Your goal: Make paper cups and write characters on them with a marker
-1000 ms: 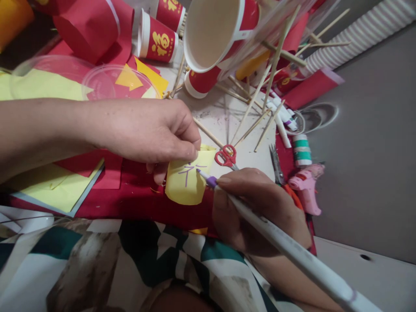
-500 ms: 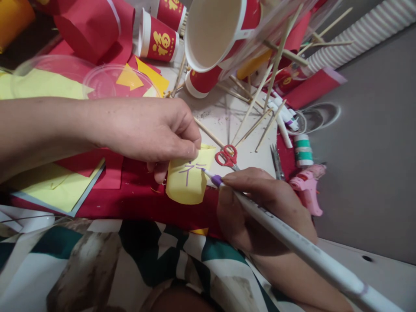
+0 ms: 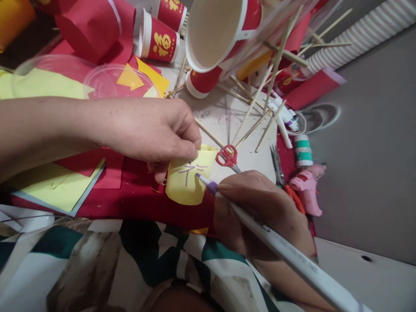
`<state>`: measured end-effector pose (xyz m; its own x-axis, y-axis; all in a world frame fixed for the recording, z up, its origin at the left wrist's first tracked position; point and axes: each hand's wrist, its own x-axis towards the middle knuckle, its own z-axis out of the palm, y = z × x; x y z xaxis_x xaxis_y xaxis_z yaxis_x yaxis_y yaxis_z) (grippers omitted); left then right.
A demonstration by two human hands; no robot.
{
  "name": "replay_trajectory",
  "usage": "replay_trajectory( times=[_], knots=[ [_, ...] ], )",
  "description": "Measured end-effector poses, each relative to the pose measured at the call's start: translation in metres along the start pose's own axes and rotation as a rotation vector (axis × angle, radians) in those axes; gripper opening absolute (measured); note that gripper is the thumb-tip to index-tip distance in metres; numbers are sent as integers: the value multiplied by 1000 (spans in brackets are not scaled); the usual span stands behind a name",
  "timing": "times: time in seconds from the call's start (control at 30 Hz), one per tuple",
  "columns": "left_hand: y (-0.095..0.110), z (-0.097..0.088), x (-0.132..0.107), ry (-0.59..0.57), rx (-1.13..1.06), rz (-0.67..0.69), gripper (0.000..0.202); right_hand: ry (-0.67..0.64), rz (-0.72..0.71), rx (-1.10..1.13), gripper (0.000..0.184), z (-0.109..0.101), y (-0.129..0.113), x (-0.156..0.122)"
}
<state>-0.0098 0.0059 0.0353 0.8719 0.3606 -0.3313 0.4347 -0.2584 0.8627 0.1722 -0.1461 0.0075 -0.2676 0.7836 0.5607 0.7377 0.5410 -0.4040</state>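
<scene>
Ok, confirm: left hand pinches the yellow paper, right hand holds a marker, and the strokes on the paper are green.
No: the head view shows purple strokes, not green. The left hand pinches the yellow paper and the right hand holds a marker, as you say.

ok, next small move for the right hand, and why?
Probably draw another stroke on the yellow paper, under the two short purple strokes: the right hand has the pen with its tip at unmarked paper just below them, and the left hand grips the paper's upper edge.
</scene>
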Motion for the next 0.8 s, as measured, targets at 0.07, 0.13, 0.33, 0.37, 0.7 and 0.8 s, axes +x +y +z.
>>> replay_trajectory(
  times=[0.07,0.13,0.33,0.37,0.7,0.8],
  knots=[
    [-1,0,0,-7,3,23,31,82,-74,20,20,7,5,-2],
    [-2,0,0,-13,8,35,31,129,-93,26,18,12,10,-4],
    [-2,-1,-1,-47,-21,25,32,68,-157,-16,25,5,10,4],
    [-2,-1,-1,-55,-19,12,31,33,-151,-18,26,2,9,6],
    [2,-1,1,-84,30,24,33,8,-75,12,26,-1,3,5],
    [4,0,1,-79,45,-4,34,-1,-76,6,25,0,3,6]
  ],
)
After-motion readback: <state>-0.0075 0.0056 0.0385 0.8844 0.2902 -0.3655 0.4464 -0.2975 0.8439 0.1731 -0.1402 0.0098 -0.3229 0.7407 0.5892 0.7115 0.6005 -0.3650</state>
